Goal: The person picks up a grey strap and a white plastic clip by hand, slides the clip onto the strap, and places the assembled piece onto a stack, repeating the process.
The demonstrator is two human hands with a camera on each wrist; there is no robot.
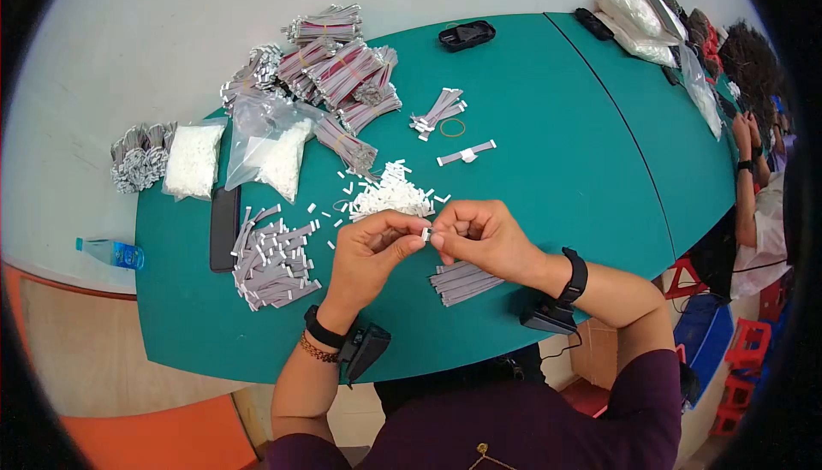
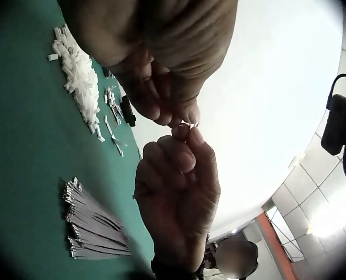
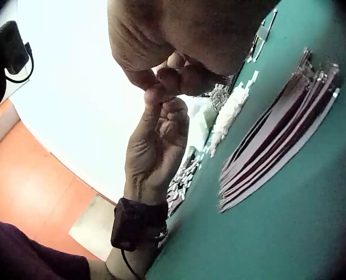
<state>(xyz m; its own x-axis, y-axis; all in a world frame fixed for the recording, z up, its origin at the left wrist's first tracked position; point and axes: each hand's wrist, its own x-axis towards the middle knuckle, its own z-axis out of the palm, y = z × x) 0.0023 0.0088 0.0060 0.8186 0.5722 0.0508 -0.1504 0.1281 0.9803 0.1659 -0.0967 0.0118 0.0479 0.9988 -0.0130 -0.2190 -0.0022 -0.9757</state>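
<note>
Over the green table (image 1: 565,213), both hands meet fingertip to fingertip in the head view. My left hand (image 1: 366,252) pinches a small white connector (image 1: 426,235) between thumb and forefinger. From the other side my right hand (image 1: 492,243) pinches at the same connector; the fingers cover most of it. Beneath the right hand lies a stack of flat grey cables (image 1: 462,283). Just beyond the hands spreads a heap of small white plastic pieces (image 1: 392,192). Left of the left hand is a loose pile of grey cables with white ends (image 1: 276,260).
Bundled cables (image 1: 342,68) are stacked at the back left, beside bags of white pieces (image 1: 193,160). A dark phone-like slab (image 1: 224,229) and a bottle (image 1: 111,252) lie at left. Past the heap are a small cable bunch (image 1: 441,113) and a rubber band (image 1: 453,128). Another person's arm (image 1: 747,187) shows at right.
</note>
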